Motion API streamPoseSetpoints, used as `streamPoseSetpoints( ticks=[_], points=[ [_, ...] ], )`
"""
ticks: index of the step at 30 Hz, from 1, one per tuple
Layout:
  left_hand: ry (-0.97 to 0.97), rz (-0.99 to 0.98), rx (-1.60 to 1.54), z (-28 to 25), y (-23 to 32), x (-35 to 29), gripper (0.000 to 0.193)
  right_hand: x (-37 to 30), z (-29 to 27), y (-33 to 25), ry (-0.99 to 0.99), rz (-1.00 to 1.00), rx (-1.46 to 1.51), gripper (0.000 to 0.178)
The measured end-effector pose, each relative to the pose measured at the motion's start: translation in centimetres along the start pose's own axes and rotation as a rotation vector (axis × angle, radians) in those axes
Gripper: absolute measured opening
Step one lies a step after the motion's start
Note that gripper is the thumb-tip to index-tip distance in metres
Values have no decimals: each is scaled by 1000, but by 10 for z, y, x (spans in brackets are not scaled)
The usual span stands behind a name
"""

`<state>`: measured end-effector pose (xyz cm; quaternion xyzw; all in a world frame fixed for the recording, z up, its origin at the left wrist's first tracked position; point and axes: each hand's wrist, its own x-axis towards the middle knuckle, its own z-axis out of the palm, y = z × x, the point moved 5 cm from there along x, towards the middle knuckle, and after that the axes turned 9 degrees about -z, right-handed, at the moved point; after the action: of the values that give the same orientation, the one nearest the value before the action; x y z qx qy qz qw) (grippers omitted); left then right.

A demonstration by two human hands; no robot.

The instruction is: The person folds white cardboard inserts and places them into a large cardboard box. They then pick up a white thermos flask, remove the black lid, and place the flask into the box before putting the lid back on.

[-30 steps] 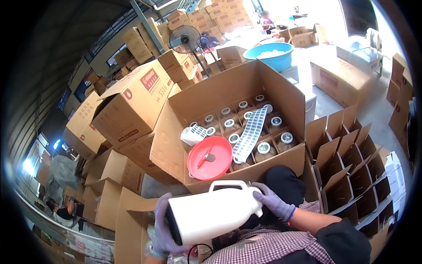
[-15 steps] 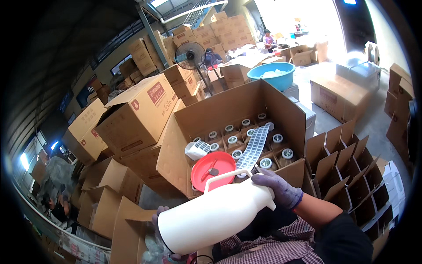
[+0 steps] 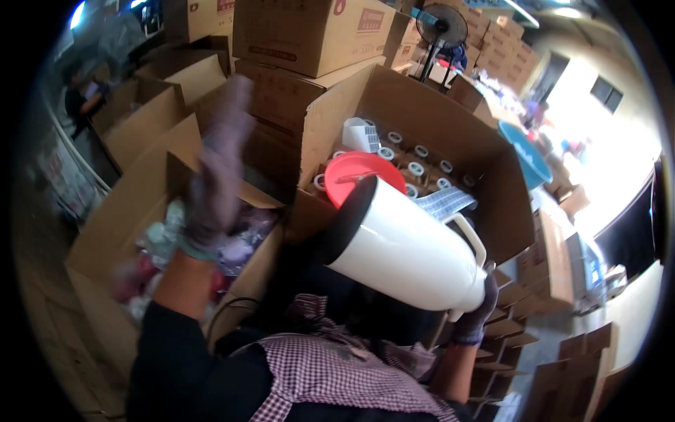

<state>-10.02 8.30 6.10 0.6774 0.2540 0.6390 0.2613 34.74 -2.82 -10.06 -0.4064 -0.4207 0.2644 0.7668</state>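
Note:
A white thermos jug (image 3: 415, 246) with a loop handle and a dark base lies tilted across my lap, base up toward the left. My right hand (image 3: 481, 309), in a grey-purple glove, is closed around its spout end. My left hand (image 3: 221, 165), gloved too and blurred, is raised apart from the jug with fingers stretched out, holding nothing. It is above an open carton (image 3: 105, 246) of plastic-wrapped pieces (image 3: 235, 246). Behind the jug, a red round tray (image 3: 355, 165) sits on the big carton, partly covered by the jug's base.
The big open carton (image 3: 517, 190) holds several white-topped jugs in dividers, with label sheets (image 3: 446, 202) on top. Stacked cartons (image 3: 309, 35) and a standing fan (image 3: 441, 27) are behind. A blue basin (image 3: 524, 155) is at far right, cardboard dividers (image 3: 506, 327) at near right.
My left hand has let go of the jug's base and lifted away left. The jug's base now points up toward the tray, its spout lower right in my right hand. My view has turned left.

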Motion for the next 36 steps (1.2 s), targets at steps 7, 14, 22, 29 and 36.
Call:
streamPoseSetpoints(
  ticks=[7, 14, 22, 29, 36],
  points=[
    [-122, -223, 34, 68, -29, -68, 93, 2, -52, 35, 21, 141, 126, 35],
    [-555, -232, -156, 102, -77, -101, 99, -26, -34, 65, -93, 296, 66, 35],
    [-587, -11, 198, 89, -63, -105, 133, -55, 28, 49, -110, 575, 258, 72],
    [-326, -428, -550, 95, -89, -110, 129, -14, 42, -23, -48, 219, -21, 60],
    [-294, -563, -641, 87, -97, -93, 102, -41, 28, -3, -106, 91, -95, 44]
  ],
)
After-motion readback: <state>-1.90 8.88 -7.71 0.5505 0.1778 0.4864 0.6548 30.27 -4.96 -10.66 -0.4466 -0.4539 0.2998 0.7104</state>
